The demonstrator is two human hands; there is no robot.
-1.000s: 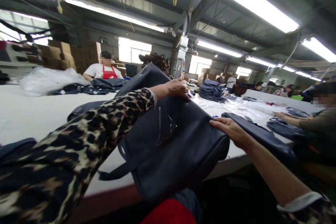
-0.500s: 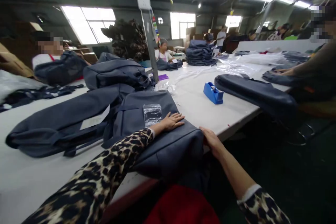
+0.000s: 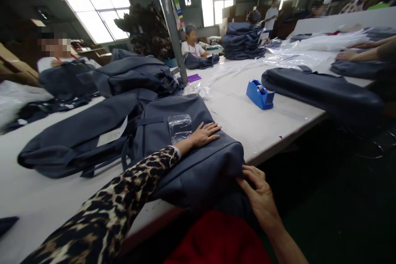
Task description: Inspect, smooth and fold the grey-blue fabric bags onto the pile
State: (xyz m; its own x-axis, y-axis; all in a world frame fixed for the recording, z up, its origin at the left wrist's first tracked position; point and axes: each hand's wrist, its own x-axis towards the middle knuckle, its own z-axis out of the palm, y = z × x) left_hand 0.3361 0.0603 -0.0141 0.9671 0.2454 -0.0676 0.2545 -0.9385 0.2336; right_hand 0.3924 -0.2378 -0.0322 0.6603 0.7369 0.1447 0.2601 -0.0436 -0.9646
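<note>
A dark navy bag [image 3: 213, 152] lies in front of me at the table's edge, its near end hanging over. My left hand [image 3: 204, 134] rests flat on top of it, fingers stretched out. At the bag's right corner, my right hand [image 3: 260, 192] has its thumb and fingers closed on the navy fabric; some fingertips are hidden. A small clear plastic piece [image 3: 180, 127] lies on the bag just beyond my left wrist. Beside it, to the left, is another navy bag [image 3: 77, 136] with a white tag [image 3: 112, 133].
A blue tape dispenser [image 3: 260, 95] stands on the white table [image 3: 229, 109]. Another navy bag [image 3: 318, 90] overhangs the right edge. A metal post [image 3: 173, 29] rises beside piled bags [image 3: 133, 74]. Several people work around the table; a co-worker's hands [image 3: 349, 54] are at far right.
My right hand has moved down along the bag's right side and now bends round its fabric. My left hand stays flat on top. The view has tilted down a little.
</note>
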